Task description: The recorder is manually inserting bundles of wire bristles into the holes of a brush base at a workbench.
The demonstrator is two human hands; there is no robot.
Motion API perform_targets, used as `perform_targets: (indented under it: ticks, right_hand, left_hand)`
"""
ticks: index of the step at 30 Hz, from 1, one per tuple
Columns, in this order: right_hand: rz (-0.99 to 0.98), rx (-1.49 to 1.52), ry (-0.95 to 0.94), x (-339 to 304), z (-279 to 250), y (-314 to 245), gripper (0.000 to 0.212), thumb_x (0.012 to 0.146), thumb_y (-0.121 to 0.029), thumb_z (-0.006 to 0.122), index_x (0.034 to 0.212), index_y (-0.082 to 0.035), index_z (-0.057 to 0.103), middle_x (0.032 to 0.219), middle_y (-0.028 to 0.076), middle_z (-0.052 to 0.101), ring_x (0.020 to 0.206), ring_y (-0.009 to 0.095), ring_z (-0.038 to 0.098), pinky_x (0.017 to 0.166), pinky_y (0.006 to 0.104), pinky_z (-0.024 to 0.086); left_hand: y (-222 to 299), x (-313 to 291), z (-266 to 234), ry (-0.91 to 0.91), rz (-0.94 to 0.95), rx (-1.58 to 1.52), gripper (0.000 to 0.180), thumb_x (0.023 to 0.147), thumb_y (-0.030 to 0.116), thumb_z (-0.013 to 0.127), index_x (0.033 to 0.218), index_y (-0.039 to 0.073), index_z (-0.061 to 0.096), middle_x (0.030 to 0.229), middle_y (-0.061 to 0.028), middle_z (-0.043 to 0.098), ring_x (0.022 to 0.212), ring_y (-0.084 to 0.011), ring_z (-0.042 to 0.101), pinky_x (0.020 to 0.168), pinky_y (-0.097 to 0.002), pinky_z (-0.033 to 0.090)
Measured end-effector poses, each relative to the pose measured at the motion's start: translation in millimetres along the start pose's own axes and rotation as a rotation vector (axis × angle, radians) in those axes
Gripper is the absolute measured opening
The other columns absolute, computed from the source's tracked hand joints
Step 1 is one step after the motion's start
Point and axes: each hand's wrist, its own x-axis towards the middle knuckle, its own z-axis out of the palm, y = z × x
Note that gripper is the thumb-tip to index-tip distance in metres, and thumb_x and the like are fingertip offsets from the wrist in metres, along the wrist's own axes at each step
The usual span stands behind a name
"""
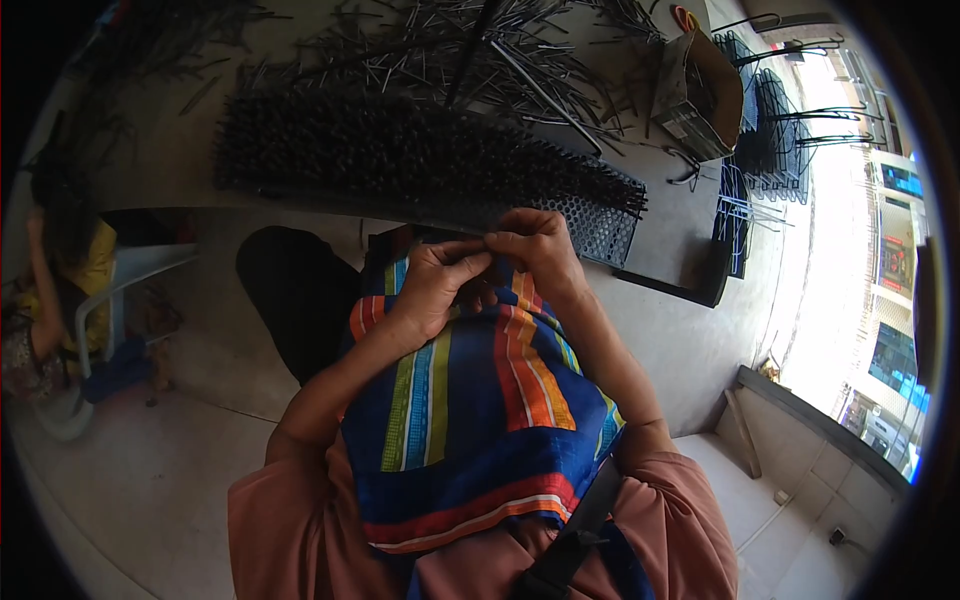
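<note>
My left hand (433, 287) and my right hand (543, 250) meet over my lap, just off the table's near edge. Both are closed, thumbs and fingertips pinched together. Whatever lies between the fingers is too small and dark to make out. Right beyond them is a long perforated metal tray (603, 235), its bare holes showing at the right end. Short black pieces (370, 145) stand upright, densely packed, over the rest of it. A striped blue, red and orange apron (470, 400) covers my lap beneath the hands.
Loose thin black strips (400, 50) lie heaped behind the tray, with a dark rod (540, 90) slanting across. An open cardboard box (700, 95) stands at the far right, near wire racks (770, 130). Another person (75, 260) sits at the left beside a pale chair (150, 258).
</note>
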Motion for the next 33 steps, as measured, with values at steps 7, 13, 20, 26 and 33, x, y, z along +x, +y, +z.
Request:
perform_targets:
  ticks: [7,13,20,26,33]
  right_hand:
    - [-0.191,0.205,0.209,-3,-8,12,0.004,0.082,-0.001,0.069,0.084,-0.002,0.066,0.067,-0.001,0.060,0.050,0.005,0.047,0.046,0.0193,0.035]
    - [-0.651,-0.247,0.439,8,-22,17,0.010,0.079,0.003,0.071,0.085,-0.002,0.065,0.071,-0.001,0.061,0.057,0.006,0.052,0.053,0.0200,0.040]
    - [-0.894,-0.597,0.378,7,-21,2,0.016,0.071,0.006,0.073,0.084,0.000,0.064,0.078,0.005,0.062,0.063,0.009,0.056,0.057,0.0216,0.044]
    - [-0.819,-0.606,0.394,4,-23,1,0.014,0.072,0.005,0.074,0.081,-0.001,0.065,0.076,0.006,0.063,0.064,0.011,0.059,0.059,0.0229,0.046]
    - [-0.856,-0.660,0.465,5,-17,6,0.013,0.072,0.003,0.075,0.081,0.000,0.066,0.074,0.008,0.064,0.059,0.012,0.057,0.054,0.0233,0.044]
  left_hand:
    - [-5,4,0,0.166,0.076,-0.039,0.024,0.097,0.020,0.056,0.098,-0.002,0.066,0.085,-0.0139,0.070,0.069,-0.0209,0.070,0.058,-0.0313,0.058]
    - [-12,7,-6,0.225,-0.082,-0.052,0.025,0.096,0.022,0.056,0.095,-0.002,0.063,0.088,-0.0161,0.070,0.075,-0.0225,0.070,0.062,-0.0340,0.059]
    - [-10,6,-6,0.264,-0.053,-0.069,0.023,0.096,0.021,0.055,0.094,-0.001,0.063,0.087,-0.0147,0.070,0.070,-0.0194,0.068,0.060,-0.0306,0.055]
    - [-8,6,-4,0.287,-0.062,-0.071,0.020,0.096,0.019,0.055,0.095,0.002,0.064,0.086,-0.0112,0.070,0.070,-0.0160,0.068,0.062,-0.0288,0.053]
    - [-11,6,-6,0.270,-0.060,-0.081,0.018,0.095,0.019,0.056,0.096,0.003,0.064,0.087,-0.0098,0.070,0.070,-0.0149,0.067,0.061,-0.0284,0.053]
